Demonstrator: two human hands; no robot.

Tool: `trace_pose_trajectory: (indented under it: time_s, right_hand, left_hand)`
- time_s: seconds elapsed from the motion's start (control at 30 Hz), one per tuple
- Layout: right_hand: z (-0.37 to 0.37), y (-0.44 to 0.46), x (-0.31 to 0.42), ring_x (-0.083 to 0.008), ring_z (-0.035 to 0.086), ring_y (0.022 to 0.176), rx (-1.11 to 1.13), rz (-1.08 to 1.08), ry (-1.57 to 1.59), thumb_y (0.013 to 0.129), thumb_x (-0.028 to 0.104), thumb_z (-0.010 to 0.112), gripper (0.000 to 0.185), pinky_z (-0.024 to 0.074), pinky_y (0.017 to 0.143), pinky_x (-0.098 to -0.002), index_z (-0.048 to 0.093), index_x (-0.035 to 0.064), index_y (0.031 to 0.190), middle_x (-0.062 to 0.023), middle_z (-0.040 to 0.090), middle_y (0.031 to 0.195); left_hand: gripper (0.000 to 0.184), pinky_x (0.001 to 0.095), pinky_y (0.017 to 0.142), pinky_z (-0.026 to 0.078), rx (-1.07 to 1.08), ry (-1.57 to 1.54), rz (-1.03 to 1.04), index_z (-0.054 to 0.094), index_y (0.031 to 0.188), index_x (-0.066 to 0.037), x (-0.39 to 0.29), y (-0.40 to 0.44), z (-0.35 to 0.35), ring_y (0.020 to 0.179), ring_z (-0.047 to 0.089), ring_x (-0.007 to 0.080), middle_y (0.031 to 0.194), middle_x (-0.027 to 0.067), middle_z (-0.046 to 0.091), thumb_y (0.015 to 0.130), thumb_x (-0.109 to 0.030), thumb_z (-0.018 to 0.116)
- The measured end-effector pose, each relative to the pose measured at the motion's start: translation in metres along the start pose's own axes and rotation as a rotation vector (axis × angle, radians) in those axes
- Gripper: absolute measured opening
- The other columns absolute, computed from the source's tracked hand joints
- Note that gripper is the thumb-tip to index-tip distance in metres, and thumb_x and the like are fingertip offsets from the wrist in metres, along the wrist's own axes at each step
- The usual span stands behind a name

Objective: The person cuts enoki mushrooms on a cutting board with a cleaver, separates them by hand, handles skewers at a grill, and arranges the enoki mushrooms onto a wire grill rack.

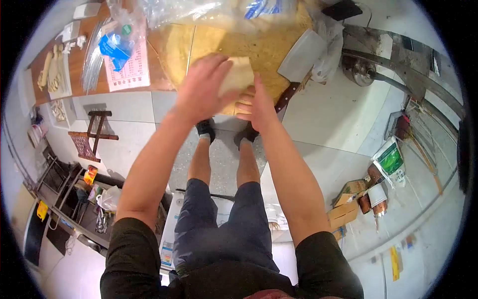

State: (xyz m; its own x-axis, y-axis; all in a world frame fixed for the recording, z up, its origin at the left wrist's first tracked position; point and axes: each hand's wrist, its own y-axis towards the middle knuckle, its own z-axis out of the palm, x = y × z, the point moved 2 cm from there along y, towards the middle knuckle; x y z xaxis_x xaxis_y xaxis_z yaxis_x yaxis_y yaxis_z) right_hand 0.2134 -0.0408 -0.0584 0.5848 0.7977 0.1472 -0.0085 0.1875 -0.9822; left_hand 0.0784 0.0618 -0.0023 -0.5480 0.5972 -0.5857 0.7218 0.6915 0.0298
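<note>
A pale yellow, flat, square-cornered slab [240,72] lies between my hands above the round yellow board [174,47]; its exact kind cannot be told. My left hand [206,87] grips its left side, fingers over the top and thumb along the near edge. On the right side, my right hand [257,104] has its thumb up against the slab and its fingers bent around the near corner. To the right of my right hand rests a cleaver with a wide pale blade [303,56] and a dark, riveted handle [287,97] reaching over the board's edge.
Clear plastic bags [199,12] cover the board's far side. A pink printed sheet [127,67] and a blue wrapper [115,50] lie on the brown table [154,62]. A metal pan [357,71] stands at right. A small folding stool [92,134] is on the floor at left.
</note>
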Motion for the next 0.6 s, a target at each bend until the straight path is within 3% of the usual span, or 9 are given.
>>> trace_pose_trajectory:
  time_s: [0.1, 0.2, 0.3, 0.4, 0.6]
  right_hand:
    - [-0.031, 0.01, -0.006, -0.0312, 0.059, 0.1, -0.107, -0.218, -0.159, 0.085, 0.06, 0.054, 0.076, 0.0472, 0.084, -0.0388, 0.043, -0.0002, 0.13, -0.0172, 0.056, 0.119]
    - [-0.076, 0.015, -0.007, -0.033, 0.06, 0.096, -0.56, -0.643, -0.658, 0.083, 0.046, 0.064, 0.064, 0.0477, 0.084, -0.0384, 0.047, -0.0042, 0.119, -0.0192, 0.061, 0.109]
    - [-0.102, 0.017, -0.019, -0.0367, 0.061, 0.094, -0.953, -0.908, -0.914, 0.081, 0.039, 0.068, 0.057, 0.0476, 0.084, -0.0434, 0.05, -0.003, 0.114, -0.0219, 0.063, 0.101]
    - [-0.109, 0.026, -0.018, -0.0396, 0.06, 0.097, -0.687, -0.597, -0.848, 0.08, 0.04, 0.067, 0.055, 0.0479, 0.084, -0.0456, 0.05, -0.0018, 0.113, -0.0241, 0.062, 0.101]
    - [-0.111, 0.028, 0.004, -0.0413, 0.062, 0.092, -0.655, -0.504, -0.855, 0.08, 0.033, 0.065, 0.049, 0.049, 0.08, -0.0468, 0.049, -0.0024, 0.11, -0.0257, 0.063, 0.096]
  left_hand:
    - [0.086, 0.05, 0.107, 0.028, 0.163, 0.343, -0.045, 0.046, 0.132, -0.005, -0.001, -0.01, 0.04, 0.129, 0.037, 0.0344, 0.137, 0.016, 0.042, 0.063, -0.043, 0.08]
    - [0.099, 0.0527, 0.108, 0.025, 0.204, 0.279, -0.063, 0.039, 0.138, -0.005, 0.007, 0.0, 0.05, 0.13, 0.036, 0.0339, 0.139, 0.0167, 0.039, 0.06, -0.049, 0.08]
    - [0.103, 0.0524, 0.107, 0.027, 0.214, 0.346, -0.071, 0.035, 0.14, -0.005, 0.009, 0.008, 0.046, 0.13, 0.036, 0.0344, 0.138, 0.0169, 0.04, 0.059, -0.05, 0.08]
    - [0.106, 0.0508, 0.105, 0.031, 0.195, 0.359, -0.081, 0.033, 0.14, -0.004, 0.01, 0.004, 0.052, 0.126, 0.04, 0.0352, 0.133, 0.0168, 0.044, 0.057, -0.048, 0.081]
    - [0.1, 0.0469, 0.102, 0.036, 0.293, 0.33, -0.278, 0.033, 0.138, -0.005, 0.011, 0.009, 0.056, 0.116, 0.048, 0.0354, 0.126, 0.0168, 0.048, 0.06, -0.044, 0.081]
